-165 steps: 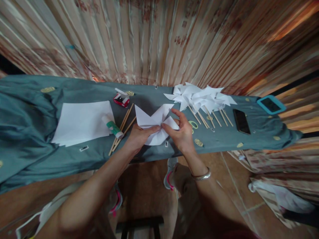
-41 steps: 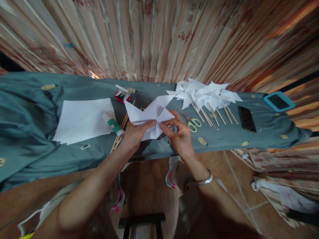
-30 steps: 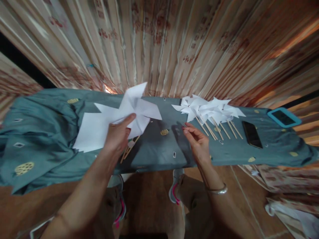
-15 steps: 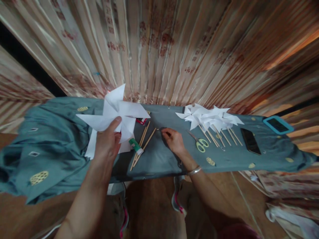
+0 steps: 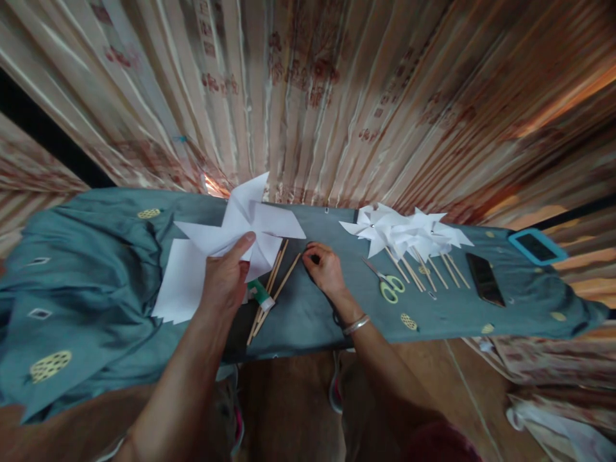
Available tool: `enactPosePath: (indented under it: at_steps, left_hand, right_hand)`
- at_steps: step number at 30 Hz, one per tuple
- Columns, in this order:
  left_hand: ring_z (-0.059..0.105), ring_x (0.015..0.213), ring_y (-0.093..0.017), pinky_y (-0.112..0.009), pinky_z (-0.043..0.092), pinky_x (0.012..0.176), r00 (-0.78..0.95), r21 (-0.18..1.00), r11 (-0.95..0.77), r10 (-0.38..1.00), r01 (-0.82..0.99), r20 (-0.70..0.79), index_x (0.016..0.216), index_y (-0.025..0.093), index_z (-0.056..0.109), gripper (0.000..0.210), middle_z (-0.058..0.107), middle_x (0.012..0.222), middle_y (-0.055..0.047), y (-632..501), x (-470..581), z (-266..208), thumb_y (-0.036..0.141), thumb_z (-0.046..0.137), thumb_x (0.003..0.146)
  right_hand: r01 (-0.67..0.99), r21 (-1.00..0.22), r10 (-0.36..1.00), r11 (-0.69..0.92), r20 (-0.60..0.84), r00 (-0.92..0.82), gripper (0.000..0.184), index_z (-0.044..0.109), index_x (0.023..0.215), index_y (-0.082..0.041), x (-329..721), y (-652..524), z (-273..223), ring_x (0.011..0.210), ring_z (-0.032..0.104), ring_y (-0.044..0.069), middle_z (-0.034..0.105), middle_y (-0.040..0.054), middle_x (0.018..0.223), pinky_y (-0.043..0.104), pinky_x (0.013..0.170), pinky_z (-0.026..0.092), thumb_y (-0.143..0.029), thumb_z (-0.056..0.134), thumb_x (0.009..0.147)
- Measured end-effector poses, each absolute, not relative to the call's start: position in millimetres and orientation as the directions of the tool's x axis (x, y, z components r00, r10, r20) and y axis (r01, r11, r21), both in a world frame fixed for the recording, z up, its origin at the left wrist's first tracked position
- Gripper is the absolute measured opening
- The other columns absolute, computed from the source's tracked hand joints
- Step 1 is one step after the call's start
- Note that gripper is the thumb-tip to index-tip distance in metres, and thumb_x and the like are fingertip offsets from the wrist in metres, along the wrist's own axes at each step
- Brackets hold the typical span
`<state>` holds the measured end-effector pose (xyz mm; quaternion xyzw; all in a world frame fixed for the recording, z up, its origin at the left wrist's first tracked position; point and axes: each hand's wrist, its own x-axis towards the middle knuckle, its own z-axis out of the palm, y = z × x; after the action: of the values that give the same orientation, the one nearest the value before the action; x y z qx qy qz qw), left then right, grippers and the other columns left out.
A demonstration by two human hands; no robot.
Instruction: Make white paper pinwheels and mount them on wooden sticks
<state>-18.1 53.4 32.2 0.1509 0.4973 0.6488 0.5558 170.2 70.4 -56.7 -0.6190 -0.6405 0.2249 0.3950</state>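
Note:
My left hand [image 5: 224,279] grips a white paper pinwheel [image 5: 241,215] near its centre, thumb on top, and holds it above the cloth. My right hand [image 5: 326,269] is closed in a pinch beside the upper end of the wooden sticks [image 5: 287,280]. Whatever lies between those fingertips is too small to make out. A green and white tube [image 5: 261,295] rests across the sticks. Under and left of my left hand is a stack of white paper [image 5: 177,276], partly covered by the pinwheel and my arm.
Several finished pinwheels on sticks [image 5: 409,230] lie to the right, with green-handled scissors [image 5: 389,285] nearer me. Beyond them are a dark phone [image 5: 485,279] and a blue-framed device [image 5: 538,246]. A grey-green cloth [image 5: 308,327] covers the narrow table; a patterned curtain [image 5: 298,128] hangs behind.
My left hand has carried the pinwheel to the right, uncovering more of the paper stack and hiding the red box. My right hand has shifted slightly left towards the sticks, still pinched.

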Motion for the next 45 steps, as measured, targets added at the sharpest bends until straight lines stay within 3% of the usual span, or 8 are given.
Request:
enactPosePath:
  at_steps: [5,8,18,28,33,37,40,45]
  left_hand:
    - [0.072,0.087,-0.024,-0.028,0.059,0.062,-0.298,0.808,0.105,0.896,-0.58,-0.33,0.071,0.021,0.069,0.022,0.077,0.084,-0.001,58.2,-5.4,29.3,0.011,0.079,0.054]
    - [0.071,0.094,-0.025,-0.031,0.061,0.069,-0.295,0.817,0.068,0.913,-0.573,-0.282,0.071,0.022,0.069,0.022,0.077,0.086,-0.001,59.1,1.0,26.7,0.012,0.079,0.054]
    - [0.072,0.086,-0.024,-0.032,0.059,0.071,-0.264,0.869,0.114,0.927,-0.482,-0.268,0.077,0.019,0.071,0.03,0.077,0.084,-0.001,53.0,25.6,10.6,0.019,0.084,0.05]
    - [0.071,0.09,-0.023,-0.032,0.058,0.08,-0.227,0.869,0.138,0.935,-0.476,-0.272,0.081,0.019,0.073,0.036,0.077,0.086,0.0,48.6,49.7,-1.4,0.02,0.086,0.047]
    - [0.072,0.086,-0.025,-0.033,0.058,0.075,-0.218,0.883,0.171,0.932,-0.438,-0.289,0.079,0.017,0.074,0.036,0.078,0.084,-0.003,45.8,56.2,-5.9,0.022,0.087,0.046]
    - [0.072,0.084,-0.024,-0.032,0.058,0.075,-0.207,0.887,0.177,0.936,-0.426,-0.286,0.078,0.015,0.075,0.035,0.078,0.081,-0.005,42.8,59.5,-9.3,0.024,0.088,0.046]
    - [0.072,0.085,-0.023,-0.03,0.058,0.075,-0.21,0.889,0.166,0.938,-0.427,-0.276,0.075,0.015,0.075,0.032,0.077,0.08,-0.004,39.9,60.3,-9.2,0.024,0.087,0.048]
    - [0.072,0.085,-0.024,-0.032,0.059,0.075,-0.216,0.89,0.171,0.935,-0.423,-0.282,0.078,0.017,0.075,0.033,0.078,0.084,-0.005,34.2,57.7,-7.0,0.023,0.087,0.048]
  right_hand:
    - [0.58,-0.812,0.986,0.066,0.142,0.087,0.011,0.065,0.069,-0.021,185.8,52.1,-47.4,0.081,0.069,0.018,0.074,0.0057,0.093,0.03,0.076,0.053,-0.02,0.057,0.075]
    - [0.582,-0.813,0.997,0.03,0.068,0.044,0.008,0.065,0.07,-0.021,199.9,35.5,-37.3,0.059,0.062,0.015,0.068,-0.0007,0.066,0.025,0.059,0.048,-0.022,0.057,0.073]
    - [0.736,-0.674,0.997,0.061,0.005,-0.078,0.01,0.066,0.079,-0.021,228.7,11.4,-21.4,0.063,0.061,0.014,0.068,-0.0001,0.07,0.025,0.063,0.043,-0.018,0.056,0.08]
    - [0.719,-0.693,0.998,0.056,0.027,-0.052,0.013,0.068,0.086,-0.021,239.7,9.5,-27.1,0.07,0.065,0.016,0.072,0.0014,0.081,0.026,0.069,0.048,-0.016,0.056,0.081]
    - [0.693,-0.719,0.999,0.052,0.036,-0.037,0.014,0.069,0.087,-0.021,238.2,9.9,-26.5,0.074,0.066,0.018,0.073,0.0026,0.082,0.028,0.072,0.048,-0.019,0.056,0.083]
    - [0.52,-0.854,0.999,-0.016,0.001,0.032,0.012,0.07,0.081,-0.022,239.5,16.0,-32.0,0.065,0.062,0.016,0.071,0.001,0.073,0.028,0.065,0.048,-0.03,0.062,0.08]
    - [0.191,-0.973,0.991,-0.131,-0.126,0.034,0.013,0.071,0.073,-0.023,238.4,20.2,-34.3,0.067,0.065,0.017,0.073,0.0003,0.072,0.03,0.066,0.052,-0.035,0.073,0.068]
    - [-0.167,-0.955,0.968,-0.243,-0.249,0.014,0.02,0.072,0.069,-0.024,233.1,17.9,-27.3,0.07,0.069,0.018,0.076,-0.0012,0.075,0.032,0.073,0.056,-0.027,0.083,0.053]
